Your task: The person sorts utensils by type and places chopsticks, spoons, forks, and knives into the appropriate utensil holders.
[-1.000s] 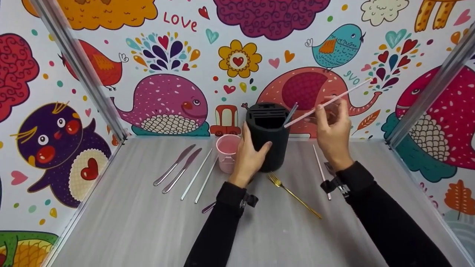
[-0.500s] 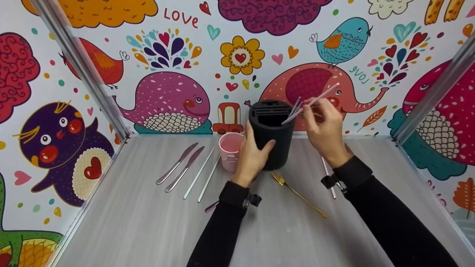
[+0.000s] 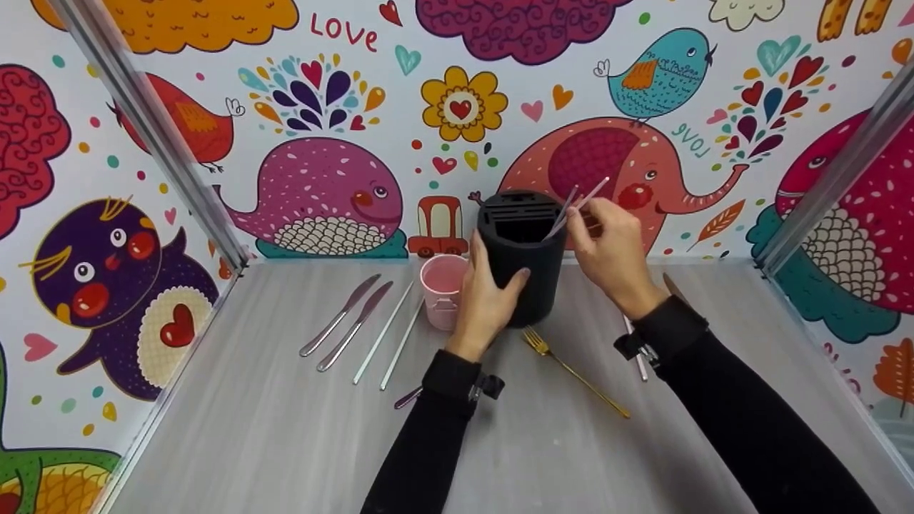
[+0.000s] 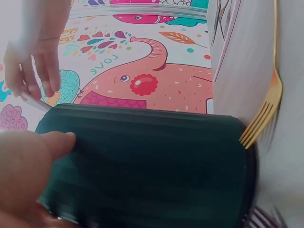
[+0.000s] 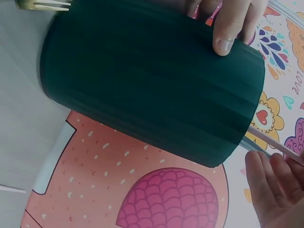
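Observation:
My left hand [image 3: 485,303] grips the side of a black utensil holder [image 3: 539,282], thumb across its front. The holder stands upright, with a slotted part and a wide opening in its top. My right hand [image 3: 614,246] pinches a pink chopstick [image 3: 598,187] near its upper end, and the lower end slants into the holder's right side. Beside it another thin stick [image 3: 573,193] pokes out of the opening. In the right wrist view, the pink chopstick [image 5: 273,141] passes the holder's rim close to my right fingers [image 5: 261,178].
Left of the holder stand a pink cup [image 3: 441,278], two knives [image 3: 348,312] and two pale chopsticks [image 3: 383,332]. A gold fork [image 3: 571,371] lies in front. Another pink chopstick [image 3: 637,353] is partly under my right wrist. A patterned wall [image 3: 321,93] rises behind.
My right hand has moved left and the pink chopstick has slid down into the holder, so less of it sticks out. My left hand keeps its grip on the holder.

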Tool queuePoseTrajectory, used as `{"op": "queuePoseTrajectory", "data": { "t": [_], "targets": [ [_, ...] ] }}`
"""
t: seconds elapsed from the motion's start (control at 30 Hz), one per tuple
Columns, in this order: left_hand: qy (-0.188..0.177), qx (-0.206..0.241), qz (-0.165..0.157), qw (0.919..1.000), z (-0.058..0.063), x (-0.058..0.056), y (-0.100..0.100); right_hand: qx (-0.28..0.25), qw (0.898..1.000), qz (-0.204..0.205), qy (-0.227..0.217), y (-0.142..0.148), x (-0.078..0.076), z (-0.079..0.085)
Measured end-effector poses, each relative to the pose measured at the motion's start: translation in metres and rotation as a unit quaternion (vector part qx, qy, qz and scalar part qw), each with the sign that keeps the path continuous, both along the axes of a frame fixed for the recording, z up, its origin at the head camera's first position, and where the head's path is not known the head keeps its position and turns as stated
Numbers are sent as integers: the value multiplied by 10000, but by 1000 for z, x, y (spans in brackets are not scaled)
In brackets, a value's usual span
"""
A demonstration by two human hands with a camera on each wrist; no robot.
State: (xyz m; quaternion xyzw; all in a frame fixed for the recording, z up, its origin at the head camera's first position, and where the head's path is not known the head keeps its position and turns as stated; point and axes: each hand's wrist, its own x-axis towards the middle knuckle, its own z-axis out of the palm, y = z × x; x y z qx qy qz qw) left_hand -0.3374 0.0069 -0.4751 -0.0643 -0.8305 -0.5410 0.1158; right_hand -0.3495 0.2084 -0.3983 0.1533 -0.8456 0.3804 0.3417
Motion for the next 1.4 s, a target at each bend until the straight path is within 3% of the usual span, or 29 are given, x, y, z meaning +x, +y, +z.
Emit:
{"op": "queuePoseTrajectory", "data": {
  "t": [0.53, 0.97, 1.27, 1.4],
  "targets": [
    [73, -26, 15, 10000, -2, 1, 0, 112, 9998, -29, -171, -7, -3, -12],
    [-132, -60, 75, 9999, -1, 1, 2, 469, 9980, -176, -373, -5, -1, -18],
    [-346, 13, 39, 9994, 0, 2, 0, 419, 9930, -442, -1017, 33, -2, -26],
    [-330, 33, -21, 9994, 1, 1, -2, 758, 9802, -482, -1767, 56, -6, -35]
  ]
}}
